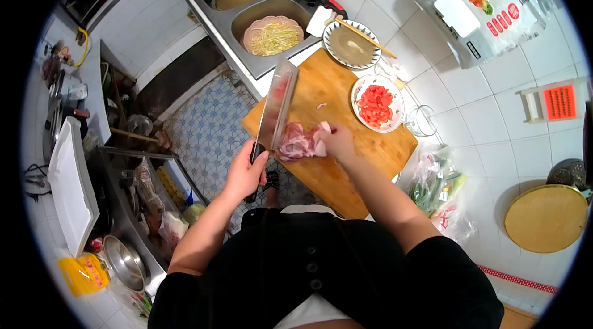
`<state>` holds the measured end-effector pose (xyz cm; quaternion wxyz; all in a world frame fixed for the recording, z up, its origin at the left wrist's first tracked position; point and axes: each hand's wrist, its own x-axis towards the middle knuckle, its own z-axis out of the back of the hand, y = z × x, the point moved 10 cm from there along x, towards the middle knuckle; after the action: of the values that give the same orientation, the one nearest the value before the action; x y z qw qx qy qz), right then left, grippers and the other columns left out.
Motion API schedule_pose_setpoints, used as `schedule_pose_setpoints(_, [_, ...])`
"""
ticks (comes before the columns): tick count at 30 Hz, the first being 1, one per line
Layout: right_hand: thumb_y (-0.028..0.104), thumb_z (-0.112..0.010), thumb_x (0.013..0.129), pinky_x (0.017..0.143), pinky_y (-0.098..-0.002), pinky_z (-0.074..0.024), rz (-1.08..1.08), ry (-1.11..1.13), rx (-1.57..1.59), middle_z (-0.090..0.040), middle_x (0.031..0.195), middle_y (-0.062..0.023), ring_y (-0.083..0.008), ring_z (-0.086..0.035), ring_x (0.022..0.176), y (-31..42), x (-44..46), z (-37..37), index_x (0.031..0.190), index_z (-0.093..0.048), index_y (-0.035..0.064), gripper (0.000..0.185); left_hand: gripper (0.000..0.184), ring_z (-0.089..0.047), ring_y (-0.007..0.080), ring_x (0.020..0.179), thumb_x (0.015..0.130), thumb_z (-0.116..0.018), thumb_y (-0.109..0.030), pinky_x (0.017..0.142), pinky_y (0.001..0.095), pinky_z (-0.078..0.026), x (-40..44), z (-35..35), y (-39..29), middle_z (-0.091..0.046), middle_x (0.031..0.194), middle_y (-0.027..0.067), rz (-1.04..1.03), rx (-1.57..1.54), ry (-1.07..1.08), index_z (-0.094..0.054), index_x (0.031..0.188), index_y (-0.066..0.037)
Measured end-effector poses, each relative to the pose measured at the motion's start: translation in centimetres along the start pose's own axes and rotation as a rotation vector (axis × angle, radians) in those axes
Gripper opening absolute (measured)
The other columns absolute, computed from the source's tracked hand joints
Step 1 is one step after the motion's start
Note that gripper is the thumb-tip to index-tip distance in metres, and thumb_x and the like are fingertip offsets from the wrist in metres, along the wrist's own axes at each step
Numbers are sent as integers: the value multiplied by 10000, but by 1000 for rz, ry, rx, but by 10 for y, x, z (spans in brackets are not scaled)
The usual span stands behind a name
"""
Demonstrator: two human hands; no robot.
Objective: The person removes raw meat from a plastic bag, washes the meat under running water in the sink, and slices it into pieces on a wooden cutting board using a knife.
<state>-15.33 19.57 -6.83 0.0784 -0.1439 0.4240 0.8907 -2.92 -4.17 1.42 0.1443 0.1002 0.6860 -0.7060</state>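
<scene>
My left hand (pixel 245 171) is closed round the black handle of a cleaver (pixel 276 106). The broad blade stands over the left part of a wooden cutting board (pixel 321 94), right beside a piece of raw meat (pixel 296 143). On the meat's right end my right hand (pixel 338 142) has its fingers bent and gripping. The meat is pink with pale fat and lies on the board, partly behind the fingers. A small scrap of meat (pixel 320 106) lies farther up the board.
A bowl of chopped tomato (pixel 375 105) sits on the board's right side. Beyond it are a plate with chopsticks (pixel 352 43) and a sink (pixel 270 8) holding a pink basin of sprouts (pixel 272 35). A glass (pixel 421 120) and bagged greens (pixel 435 187) stand at right.
</scene>
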Motion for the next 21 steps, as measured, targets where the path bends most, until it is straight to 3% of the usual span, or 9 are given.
schedule_pose_setpoints(1, [335,-716,769,651,-406,-526,-104,-69,140,-678,760,-170,-295,-670,706,-24,-13,6,880,-648,-20,378,143,-549,108,530,973,-497,-115,460,258,-451,0,-6,0,-526,698,17,-29,-20,16,-473,1084,-29])
schedule_pose_setpoints(2, [327,-706,822,575,-339,-522,-166,-86,219,-662,709,-130,-208,-652,641,-68,-10,-11,855,-638,-35,369,133,-563,112,563,976,-481,-104,477,257,-455,-1,-14,2,-529,688,18,-55,-43,32,-461,1087,-32])
schedule_pose_setpoints(3, [315,-698,840,563,-317,-517,-192,-36,344,-656,701,-115,-187,-646,632,-71,-17,-17,859,-638,-29,349,125,-577,115,595,979,-466,-93,494,257,-458,-3,-20,3,-532,678,18,-76,-66,46,-449,1089,-35])
schedule_pose_setpoints(7, [237,-654,909,524,-221,-498,-224,68,721,-635,707,-56,-96,-615,605,-56,-39,-24,899,-633,-10,248,155,-621,265,660,929,-552,-113,580,377,-473,-14,-39,-32,-550,700,158,-201,605,53,-440,996,-29])
schedule_pose_setpoints(8, [225,-654,907,529,-224,-502,-214,71,779,-638,718,-57,-100,-616,608,-59,-40,-24,908,-631,-12,238,209,-586,473,875,916,-548,-146,751,477,-479,-14,-43,-18,-604,859,247,-50,563,97,-460,1065,-30])
schedule_pose_setpoints(12, [176,-646,906,555,-223,-516,-175,96,744,-641,751,-58,-106,-616,617,-62,-42,-21,902,-638,-21,198,268,-590,468,907,931,-544,-184,749,504,-468,-23,-58,-12,-625,946,279,-99,611,107,-459,1130,-26])
schedule_pose_setpoints(15, [158,-648,905,636,-235,-531,-162,203,741,-648,792,-50,-108,-611,668,-60,-38,-25,924,-647,-22,181,264,-586,469,883,937,-537,-196,744,493,-463,-28,-65,-1,-620,913,270,-56,664,89,-458,1118,-21])
schedule_pose_setpoints(18, [143,-647,886,552,-242,-492,-75,254,661,-652,714,-55,-96,-605,612,-53,-30,-24,815,-660,-27,184,253,-584,461,836,944,-528,-209,720,483,-456,-37,-68,18,-605,854,253,104,572,96,-457,1093,-18])
schedule_pose_setpoints(21, [137,-658,870,546,-245,-474,-15,272,607,-654,695,-51,-92,-600,606,-45,-27,-23,801,-659,-27,177,233,-580,443,762,951,-521,-214,662,473,-445,-42,-68,36,-582,777,223,7,481,23,-451,1053,-17])
